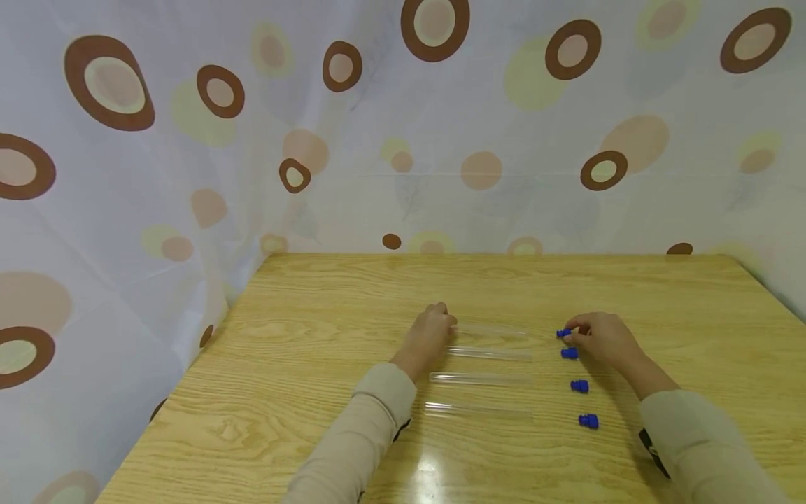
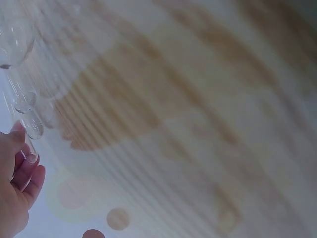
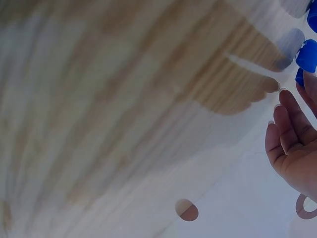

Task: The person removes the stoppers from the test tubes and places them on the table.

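Note:
My left hand (image 1: pixel 428 337) is at the far end of a row of clear test tubes. It pinches the closed, rounded end of the farthest test tube (image 1: pixel 492 329); in the left wrist view, thumb and fingers close around that tube's end (image 2: pixel 31 156). My right hand (image 1: pixel 603 339) pinches the farthest small blue cap (image 1: pixel 562 333) between thumb and index finger, its other fingers loosely bent in the right wrist view. The held cap's narrower part points left, toward the tube's open end, with a gap between them. Another blue cap (image 1: pixel 569 353) lies just below my right fingertips.
Nearer me on the wooden table (image 1: pixel 302 420), more test tubes (image 1: pixel 481 379) lie parallel, closed ends left. To their right, further blue caps (image 1: pixel 588 421) line up in a column, one beside each tube. A patterned curtain (image 1: pixel 378 126) hangs behind the table's far edge.

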Demonstrator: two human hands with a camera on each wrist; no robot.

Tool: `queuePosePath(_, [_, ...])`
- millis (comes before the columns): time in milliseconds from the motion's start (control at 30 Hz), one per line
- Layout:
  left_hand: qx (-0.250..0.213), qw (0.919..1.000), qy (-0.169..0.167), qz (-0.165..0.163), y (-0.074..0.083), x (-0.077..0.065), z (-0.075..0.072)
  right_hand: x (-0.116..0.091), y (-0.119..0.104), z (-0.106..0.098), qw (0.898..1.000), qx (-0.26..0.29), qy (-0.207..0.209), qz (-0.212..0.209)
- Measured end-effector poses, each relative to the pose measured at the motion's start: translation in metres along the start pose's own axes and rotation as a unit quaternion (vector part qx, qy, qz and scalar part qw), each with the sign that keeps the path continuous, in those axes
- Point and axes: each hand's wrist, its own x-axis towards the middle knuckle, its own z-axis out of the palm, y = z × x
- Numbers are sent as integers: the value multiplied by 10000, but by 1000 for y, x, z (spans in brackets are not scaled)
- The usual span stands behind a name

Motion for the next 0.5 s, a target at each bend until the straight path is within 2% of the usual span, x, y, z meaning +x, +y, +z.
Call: queuePosePath(500, [86,9989,-435,-129,3,-1,-1,3,-3,-5,9990,-138,-406,125])
